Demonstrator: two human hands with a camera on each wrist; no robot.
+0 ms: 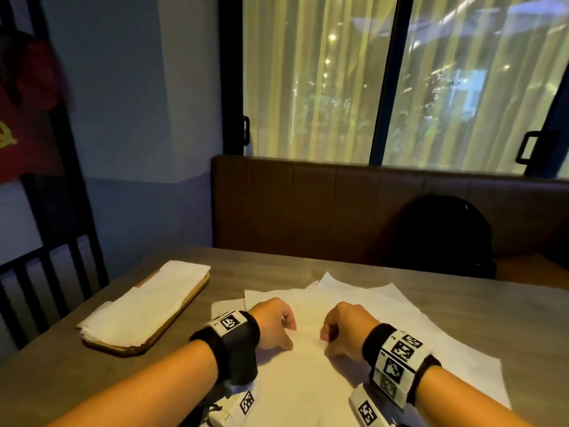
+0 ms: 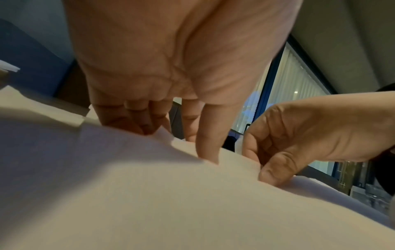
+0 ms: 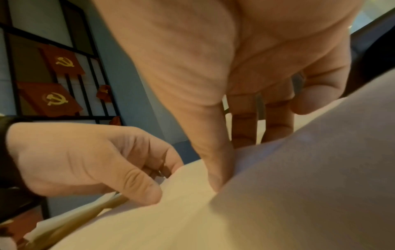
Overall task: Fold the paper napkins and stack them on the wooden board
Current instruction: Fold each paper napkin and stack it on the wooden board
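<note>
A pile of unfolded white paper napkins (image 1: pixel 391 315) lies fanned out on the table in front of me. My left hand (image 1: pixel 288 334) and right hand (image 1: pixel 326 334) sit close together on the top napkin (image 1: pixel 308 383), fingers curled. In the left wrist view the left hand (image 2: pixel 181 143) pinches a raised ridge of the napkin (image 2: pixel 149 194) between thumb and fingers. The right hand (image 3: pixel 233 160) does the same, its thumb pressed into the sheet (image 3: pixel 299 194). At the left lies the wooden board (image 1: pixel 123 351), with a stack of folded napkins (image 1: pixel 144 306) on it.
The grey-brown table (image 1: pixel 492 303) runs to a brown padded bench (image 1: pixel 308 204) under the window. A black backpack (image 1: pixel 443 235) sits on the bench at the right. A dark slatted chair (image 1: pixel 46 272) stands past the table's left edge.
</note>
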